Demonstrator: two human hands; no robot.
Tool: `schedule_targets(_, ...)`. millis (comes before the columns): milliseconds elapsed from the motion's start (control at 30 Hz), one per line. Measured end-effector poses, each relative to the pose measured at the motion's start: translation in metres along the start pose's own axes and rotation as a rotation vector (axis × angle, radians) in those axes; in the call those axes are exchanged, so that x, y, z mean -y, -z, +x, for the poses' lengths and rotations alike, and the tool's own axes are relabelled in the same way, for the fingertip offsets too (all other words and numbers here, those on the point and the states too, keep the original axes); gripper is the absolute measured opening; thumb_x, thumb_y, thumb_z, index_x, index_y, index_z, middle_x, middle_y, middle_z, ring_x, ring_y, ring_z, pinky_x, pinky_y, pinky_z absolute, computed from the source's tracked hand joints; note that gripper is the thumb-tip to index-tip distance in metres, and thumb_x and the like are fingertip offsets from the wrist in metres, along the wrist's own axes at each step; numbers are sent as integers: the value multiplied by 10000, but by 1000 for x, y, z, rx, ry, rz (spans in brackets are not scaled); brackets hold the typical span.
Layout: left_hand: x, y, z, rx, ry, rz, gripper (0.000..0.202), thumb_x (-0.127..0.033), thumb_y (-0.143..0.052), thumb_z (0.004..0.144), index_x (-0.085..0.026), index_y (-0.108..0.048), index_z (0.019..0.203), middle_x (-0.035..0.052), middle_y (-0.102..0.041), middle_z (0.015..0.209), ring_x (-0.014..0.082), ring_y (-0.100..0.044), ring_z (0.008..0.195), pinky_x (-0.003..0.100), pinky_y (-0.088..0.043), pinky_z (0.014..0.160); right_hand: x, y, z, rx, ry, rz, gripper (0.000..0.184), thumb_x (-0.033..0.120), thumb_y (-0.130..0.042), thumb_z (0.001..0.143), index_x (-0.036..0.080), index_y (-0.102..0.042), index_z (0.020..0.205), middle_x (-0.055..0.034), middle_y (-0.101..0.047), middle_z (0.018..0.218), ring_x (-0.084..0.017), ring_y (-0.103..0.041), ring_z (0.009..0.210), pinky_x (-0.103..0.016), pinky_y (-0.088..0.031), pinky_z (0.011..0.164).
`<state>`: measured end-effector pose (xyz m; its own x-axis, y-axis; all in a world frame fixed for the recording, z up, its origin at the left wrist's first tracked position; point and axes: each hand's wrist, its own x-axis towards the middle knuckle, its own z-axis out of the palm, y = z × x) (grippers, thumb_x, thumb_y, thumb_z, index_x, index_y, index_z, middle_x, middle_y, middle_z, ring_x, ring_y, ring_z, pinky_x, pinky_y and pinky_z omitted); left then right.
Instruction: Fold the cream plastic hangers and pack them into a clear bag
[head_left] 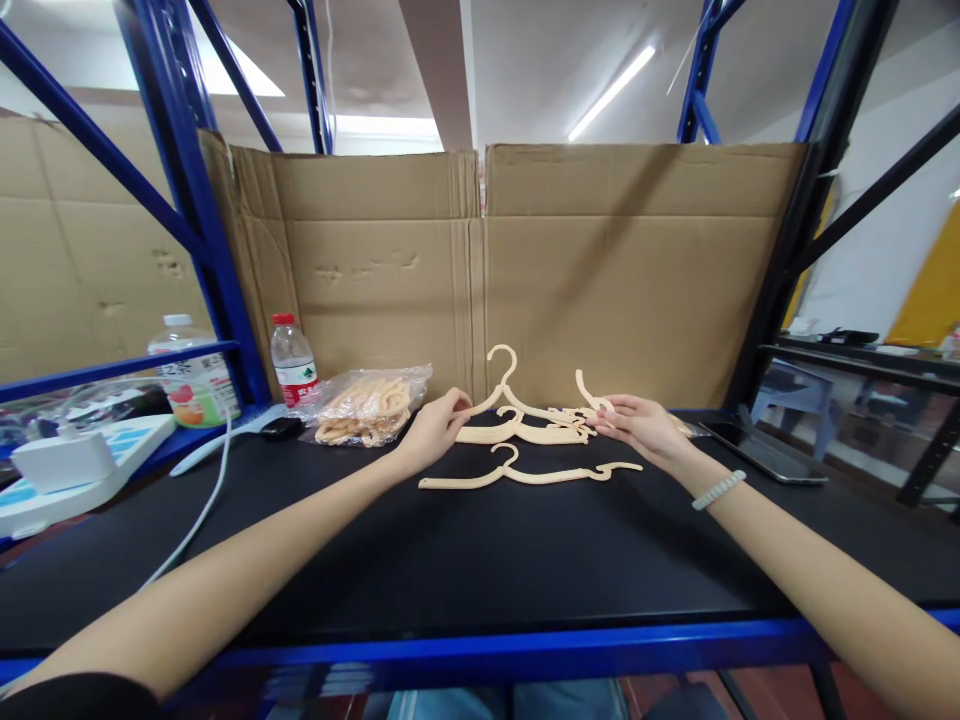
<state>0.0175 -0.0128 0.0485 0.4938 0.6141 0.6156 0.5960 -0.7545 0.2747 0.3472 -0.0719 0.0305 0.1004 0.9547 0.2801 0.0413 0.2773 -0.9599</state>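
Several cream plastic hangers lie on a black shelf top (450, 560) in front of a cardboard wall. My left hand (435, 428) pinches the left arm tip of a raised hanger (510, 398) whose hook stands upright. My right hand (641, 425) grips that hanger's right end over a small pile of hangers (540, 433). A single hanger (525, 473) lies flat nearer to me, apart from both hands. A beaded bracelet is on my right wrist.
A clear bag of more hangers (367, 405) sits left of the pile. Two plastic bottles (294, 365) (191, 375) stand at the back left by a blue rack post, with a white power strip (67, 465) and cable. A dark tablet (757, 447) lies at right.
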Motion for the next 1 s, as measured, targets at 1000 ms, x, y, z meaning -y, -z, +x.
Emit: schedule_targets(1000, -18, 3, -56, 72, 58, -175, 148, -211, -438, 848, -179, -571, 903, 34, -559, 847, 177, -524, 782, 298, -429, 723, 12, -26, -36, 372, -404, 226, 149, 204, -669, 812, 126, -545, 787, -149, -647, 1021, -256, -647, 981, -356, -519, 911)
